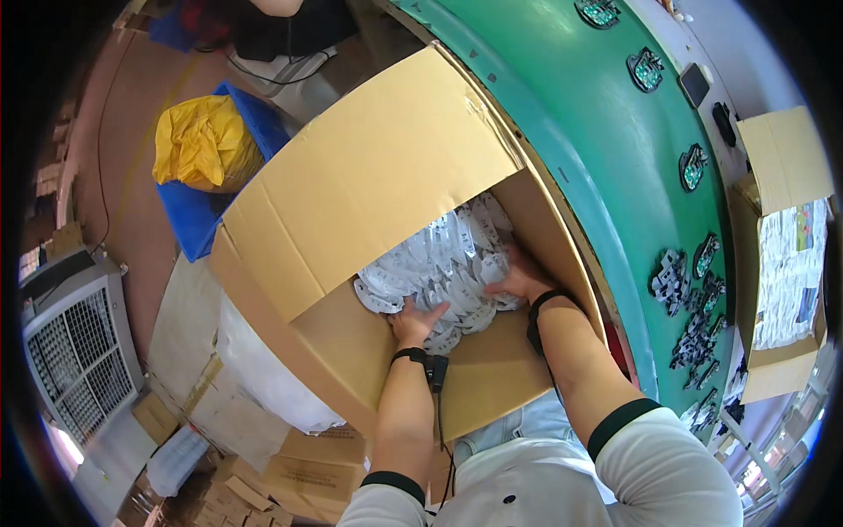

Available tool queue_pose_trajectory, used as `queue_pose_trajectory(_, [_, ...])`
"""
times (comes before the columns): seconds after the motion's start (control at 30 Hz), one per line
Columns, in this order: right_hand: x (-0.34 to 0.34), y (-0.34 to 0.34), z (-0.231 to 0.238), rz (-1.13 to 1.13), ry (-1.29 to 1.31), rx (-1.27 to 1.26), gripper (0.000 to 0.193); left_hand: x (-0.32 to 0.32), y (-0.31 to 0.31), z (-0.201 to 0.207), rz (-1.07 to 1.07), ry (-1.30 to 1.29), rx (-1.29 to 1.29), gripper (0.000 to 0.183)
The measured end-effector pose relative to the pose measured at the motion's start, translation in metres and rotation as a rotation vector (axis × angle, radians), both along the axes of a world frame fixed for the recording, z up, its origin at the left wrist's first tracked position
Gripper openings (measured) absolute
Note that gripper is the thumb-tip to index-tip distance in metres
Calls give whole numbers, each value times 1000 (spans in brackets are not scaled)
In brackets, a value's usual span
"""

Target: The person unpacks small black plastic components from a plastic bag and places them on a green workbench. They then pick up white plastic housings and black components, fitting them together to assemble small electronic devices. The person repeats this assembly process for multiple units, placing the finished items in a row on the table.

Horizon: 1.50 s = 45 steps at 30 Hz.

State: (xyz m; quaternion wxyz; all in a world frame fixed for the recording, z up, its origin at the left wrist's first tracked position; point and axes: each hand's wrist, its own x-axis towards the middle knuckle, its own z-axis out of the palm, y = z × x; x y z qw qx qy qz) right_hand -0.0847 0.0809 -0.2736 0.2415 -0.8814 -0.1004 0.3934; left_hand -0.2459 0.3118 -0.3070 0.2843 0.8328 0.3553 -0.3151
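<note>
A: Where are the plastic packets [439, 255]?
B: In rows inside the open cardboard carton [492, 373]
A: How is the left hand [413, 321]?
B: Spread wide, thumb out to the right, touching the packets' near left edge
A: And the right hand [522, 277]?
B: Wide too, thumb pointing left, against their right side
A: Around them?
B: A green bench [562, 114] at right; a blue bin [187, 230] holding a yellow bag [206, 140], far left
</note>
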Motion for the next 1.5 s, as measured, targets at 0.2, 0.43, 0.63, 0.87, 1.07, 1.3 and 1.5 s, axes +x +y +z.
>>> queue_pose_trajectory(0.2, [6,4,4,-45,-41,-18,118,0,12,-15,16,48,-182,114])
queue_pose_trajectory(0.43, [12,9,41,-13,169,4,125,11,6,34,134,39,-67,84])
queue_pose_trajectory(0.63, [-4,11,49,-100,-29,19,127,16,27,40,-138,118,-129,107])
queue_pose_trajectory(0.87, [-3,-6,-12,-320,502,238,91,19,14,25,58,99,-217,109])
queue_pose_trajectory(1.07, [1,-6,6,-115,169,108,93,19,13,26,237,13,-320,97])
queue_pose_trajectory(1.3, [9,9,125,-307,347,474,118,8,26,111,130,-351,-282,70])
queue_pose_trajectory(1.5, [-28,-5,236,-223,-335,455,87,12,19,272,-44,-614,-110,64])
